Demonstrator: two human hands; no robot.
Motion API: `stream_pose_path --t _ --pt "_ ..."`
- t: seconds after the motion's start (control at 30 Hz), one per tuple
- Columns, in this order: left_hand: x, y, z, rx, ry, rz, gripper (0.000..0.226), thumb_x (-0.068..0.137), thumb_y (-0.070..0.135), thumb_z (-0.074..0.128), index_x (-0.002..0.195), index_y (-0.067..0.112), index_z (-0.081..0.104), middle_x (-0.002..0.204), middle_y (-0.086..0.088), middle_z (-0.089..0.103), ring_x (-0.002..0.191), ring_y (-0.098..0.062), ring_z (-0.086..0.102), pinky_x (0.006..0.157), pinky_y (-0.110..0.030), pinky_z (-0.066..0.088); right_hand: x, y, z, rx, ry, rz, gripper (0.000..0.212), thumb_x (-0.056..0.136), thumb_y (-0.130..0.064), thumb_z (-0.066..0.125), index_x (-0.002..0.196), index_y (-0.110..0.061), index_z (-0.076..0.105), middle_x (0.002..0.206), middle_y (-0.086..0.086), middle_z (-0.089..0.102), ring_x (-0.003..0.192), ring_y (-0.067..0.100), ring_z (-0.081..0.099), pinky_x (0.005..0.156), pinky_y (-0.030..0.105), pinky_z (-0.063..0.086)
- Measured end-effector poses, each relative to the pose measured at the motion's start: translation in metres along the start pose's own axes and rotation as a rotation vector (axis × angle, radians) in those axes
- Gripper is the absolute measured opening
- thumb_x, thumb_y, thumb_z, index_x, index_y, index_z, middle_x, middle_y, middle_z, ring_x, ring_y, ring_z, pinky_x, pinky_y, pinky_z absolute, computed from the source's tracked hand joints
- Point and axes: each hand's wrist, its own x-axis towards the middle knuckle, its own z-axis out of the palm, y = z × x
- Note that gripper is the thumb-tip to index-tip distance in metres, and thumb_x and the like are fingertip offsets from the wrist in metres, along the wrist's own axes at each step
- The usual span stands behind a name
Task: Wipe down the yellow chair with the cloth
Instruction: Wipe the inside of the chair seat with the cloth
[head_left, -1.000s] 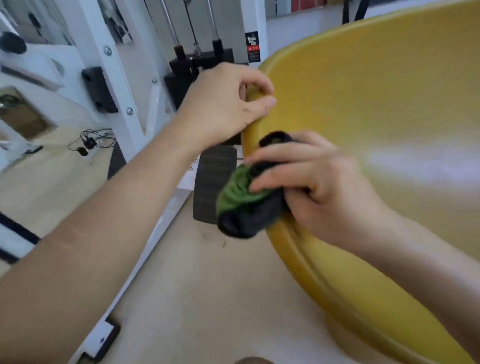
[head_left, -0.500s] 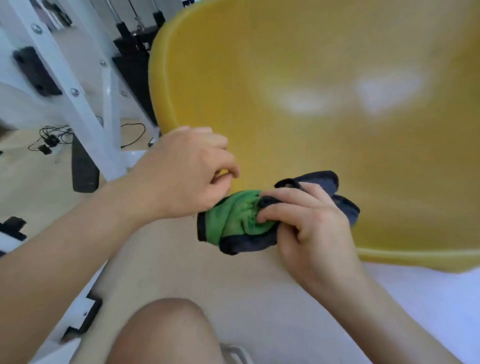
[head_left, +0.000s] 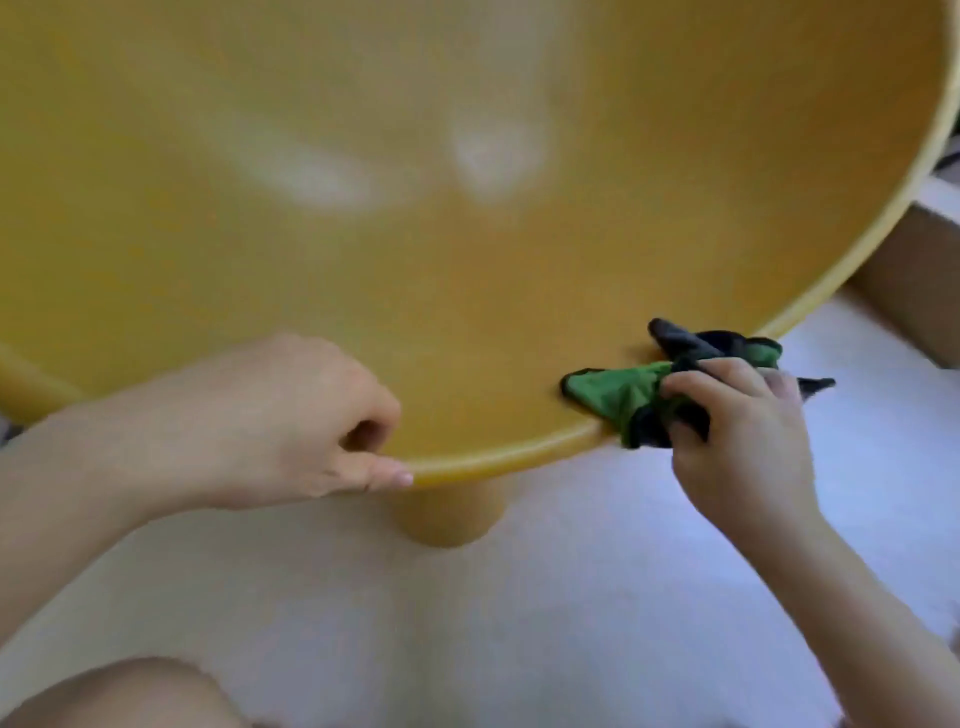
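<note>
The yellow chair (head_left: 467, 249) fills most of the head view as a wide, glossy bowl-shaped seat, with its round pedestal (head_left: 447, 512) showing below the front rim. My left hand (head_left: 270, 421) grips that front rim at lower left, thumb lying along the edge and fingers curled over it. My right hand (head_left: 737, 431) holds the bunched green and dark grey cloth (head_left: 618, 389) against the rim at the right, fingers curled round it. Part of the cloth lies inside the seat and part hangs over the edge.
Pale floor (head_left: 571, 597) spreads under the chair. My bare knee (head_left: 119, 696) shows at the bottom left. A brown box-like object (head_left: 904, 270) stands on the floor beyond the chair's right edge.
The view has swung right along the chair. My right hand has slid the cloth along the front rim to the right, away from my left hand, which still holds the rim.
</note>
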Motion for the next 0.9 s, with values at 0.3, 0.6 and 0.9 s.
stream_pose_path --t 0.3,0.6,0.9 --pt "0.023 0.000 0.004 -0.060 0.056 0.056 0.029 0.070 0.076 0.040 0.080 0.054 0.057 0.073 0.026 0.062 0.068 0.004 0.056 0.063 -0.020 0.048 -0.013 -0.080 0.036 0.128 0.007 -0.131 0.024 0.077 -0.010 0.061 0.094 -0.025 0.071 0.100 -0.005 0.065 0.084 0.030 0.052 0.058 0.040 0.049" --pt "0.029 0.003 0.002 -0.055 -0.008 0.050 0.030 0.066 0.077 0.049 0.087 0.056 0.057 0.074 0.028 0.062 0.069 0.007 0.056 0.065 -0.020 0.049 0.088 0.071 0.011 -0.010 0.230 0.413 0.024 0.094 -0.023 0.053 0.115 -0.018 0.061 0.120 0.017 0.049 0.109 0.040 0.044 0.087 0.038 0.037" --pt "0.029 0.020 -0.013 -0.096 -0.146 -0.050 0.027 0.073 0.061 0.065 0.090 0.039 0.068 0.068 0.020 0.062 0.069 0.001 0.057 0.066 -0.022 0.048 0.029 -0.022 0.025 -0.047 -0.076 0.295 0.021 0.096 -0.029 0.048 0.109 -0.015 0.057 0.105 0.011 0.046 0.089 0.032 0.041 0.071 0.034 0.022"
